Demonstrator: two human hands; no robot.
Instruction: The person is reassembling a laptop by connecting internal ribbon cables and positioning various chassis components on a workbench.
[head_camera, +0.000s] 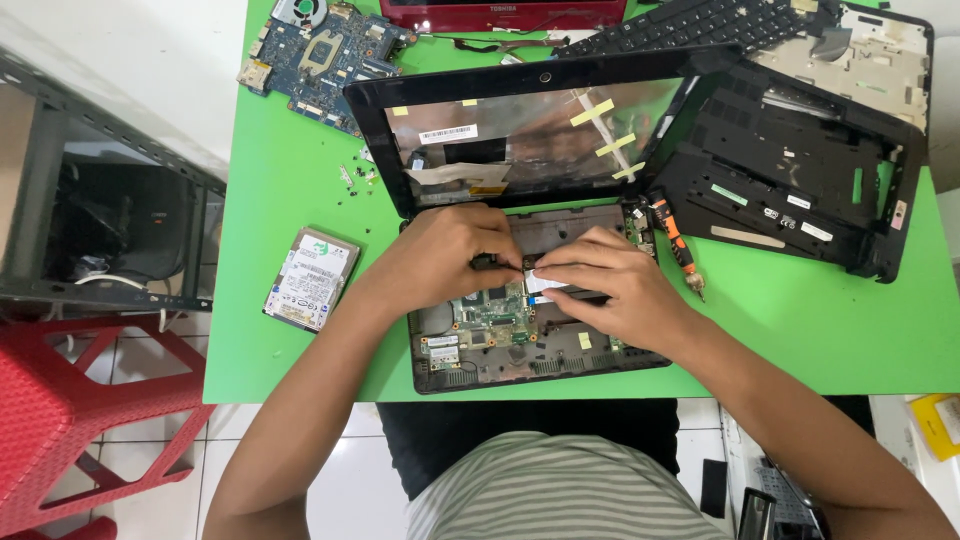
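Head camera view, looking straight down at a green table (290, 200) with an opened small laptop base (530, 350) near its front edge. Its screen lid (520, 130) stands hinged back, bezel off, strips of yellow tape on the panel back.

Both hands work at the middle of the exposed base. Left hand (440, 255) — fingers curled tight, tips pinched on a small dark part (488, 263) just above the green circuit board (495, 315). Right hand (610, 285) — fingers bent and pressed down beside a white-ended flat strip (545, 283), which looks like a ribbon cable; whether the fingertips actually grip it cannot be told. The two hands nearly touch.

Judged step: freeing or seating a connector on the board inside the base. The next move appears to call for a light, even pull or push along the line of the connector, with the base held steady, since such strips tear easily.

Nearby: a hard drive (312, 278) to the left, an orange-handled screwdriver (675, 245) just right of the base, a separate motherboard (320, 55) at the far left, a black bottom cover (800, 170) to the right, and loose screws (355, 180).
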